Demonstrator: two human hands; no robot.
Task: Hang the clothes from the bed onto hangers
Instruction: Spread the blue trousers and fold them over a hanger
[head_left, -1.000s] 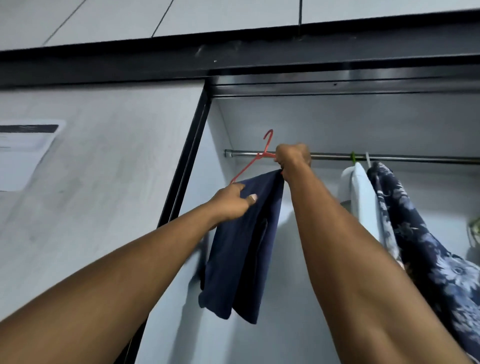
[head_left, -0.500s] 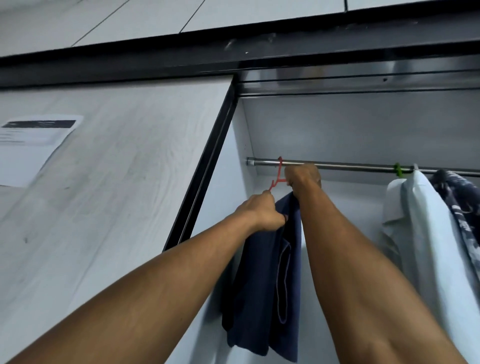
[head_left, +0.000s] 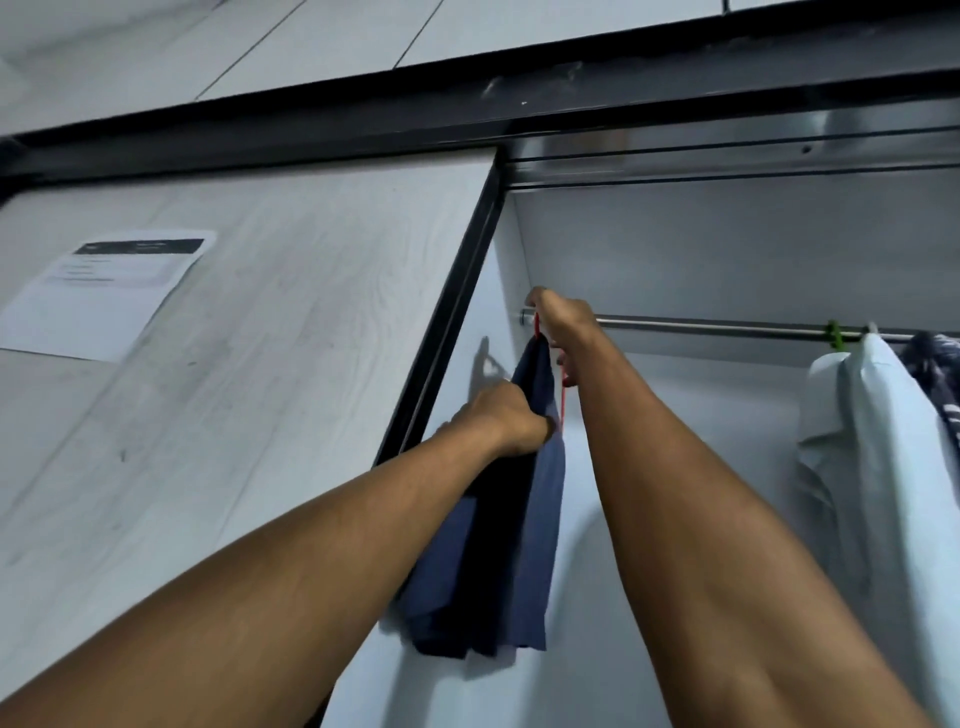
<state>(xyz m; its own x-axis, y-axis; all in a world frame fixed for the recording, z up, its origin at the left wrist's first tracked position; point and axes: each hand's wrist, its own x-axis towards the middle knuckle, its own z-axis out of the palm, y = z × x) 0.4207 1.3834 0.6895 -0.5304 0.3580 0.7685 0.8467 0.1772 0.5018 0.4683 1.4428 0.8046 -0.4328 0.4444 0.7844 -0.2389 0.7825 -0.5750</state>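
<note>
Background: open wardrobe (head_left: 727, 244), pale inside walls, filling the centre and right of the frame; ceiling panels along the top.
Door: pale wood-grain sliding door (head_left: 270, 374) on the left, with a black frame edge running diagonally beside the opening.
Paper: printed sheet (head_left: 104, 293) stuck on the door, upper left; text too small to read.
Rail: metal rail (head_left: 727, 328) across the wardrobe, centre to right edge.
Task item: navy garment (head_left: 524, 519) on a red hanger (head_left: 561, 400), hanging at the far left end of the rail, just beside the wardrobe side wall. The hook is at the rail; cannot tell whether it is seated, because the hand covers it.
Right hand: right hand (head_left: 563, 322) up at the rail's left end, fingers curled round the top of the hanger.
Left hand: left hand (head_left: 506, 418) lower, clenched on the garment's upper edge, fabric bunched in its grip.
Other clothes: white shirt (head_left: 872, 447) on a green hook (head_left: 835, 335) at the right, with a dark patterned garment (head_left: 935, 364) beside it at the frame edge. Both are well apart from the navy garment.
</note>
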